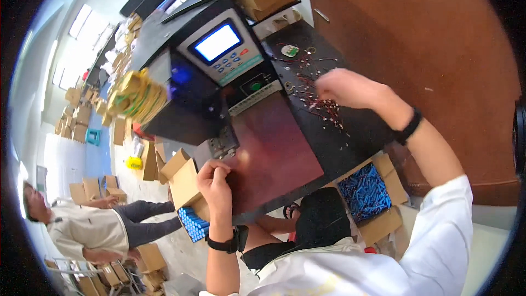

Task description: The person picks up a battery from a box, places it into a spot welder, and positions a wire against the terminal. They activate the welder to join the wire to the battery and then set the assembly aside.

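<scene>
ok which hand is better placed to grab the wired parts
Probably the right hand: it is by the wired parts, while the left hand is across the reddish mat from them.

Free room lies over the red mat [276,153]; the machine [211,71] blocks beyond.

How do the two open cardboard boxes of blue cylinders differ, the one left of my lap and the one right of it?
In the left box, cylinders sit in neat rows with round ends showing; in the right box, they lie jumbled at many angles. The left box's contents look lighter blue, the right box's deeper blue. Both are cardboard boxes with flaps open.
</scene>
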### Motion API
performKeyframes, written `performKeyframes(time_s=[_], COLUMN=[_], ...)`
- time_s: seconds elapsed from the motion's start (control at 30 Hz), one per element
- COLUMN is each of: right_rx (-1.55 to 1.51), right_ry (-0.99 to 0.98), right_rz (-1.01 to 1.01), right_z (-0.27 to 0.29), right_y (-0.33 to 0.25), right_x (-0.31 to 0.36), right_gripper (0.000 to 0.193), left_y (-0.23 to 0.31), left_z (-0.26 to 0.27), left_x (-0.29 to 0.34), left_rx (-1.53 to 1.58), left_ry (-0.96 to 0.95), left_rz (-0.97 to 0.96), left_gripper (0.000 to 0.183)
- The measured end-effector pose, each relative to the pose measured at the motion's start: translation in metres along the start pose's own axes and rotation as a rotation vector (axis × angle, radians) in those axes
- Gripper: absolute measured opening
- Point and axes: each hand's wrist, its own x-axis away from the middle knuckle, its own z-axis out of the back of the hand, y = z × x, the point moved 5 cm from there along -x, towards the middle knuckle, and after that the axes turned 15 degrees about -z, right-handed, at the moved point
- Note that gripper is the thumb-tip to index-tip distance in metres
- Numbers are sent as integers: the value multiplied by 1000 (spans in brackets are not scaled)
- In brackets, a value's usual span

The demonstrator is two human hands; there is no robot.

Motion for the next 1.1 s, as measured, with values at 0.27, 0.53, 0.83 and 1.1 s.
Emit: performKeyframes(time_s=[0.27, 0.53, 0.83, 1.1], right_rx=[-684, -1137, -1321, -1312], right_ry=[391, 558, 503, 485], right_rz=[-471, -661, -453, -542], right_z=[32, -40, -63, -72], right_y=[-10, -90, -154, -158], right_x=[131, 180, 131, 116], right_gripper=[7, 8, 12, 10], left_y=[8, -7, -68, -86], left_z=[11, 132, 222, 214], left_x=[8, 61, 99, 92], left_rx=[33, -312, -1186, -1289], left_ry=[79, 274, -39, -56], left_rz=[-37, -36, 266, 228], left_gripper=[15, 11, 27, 30])
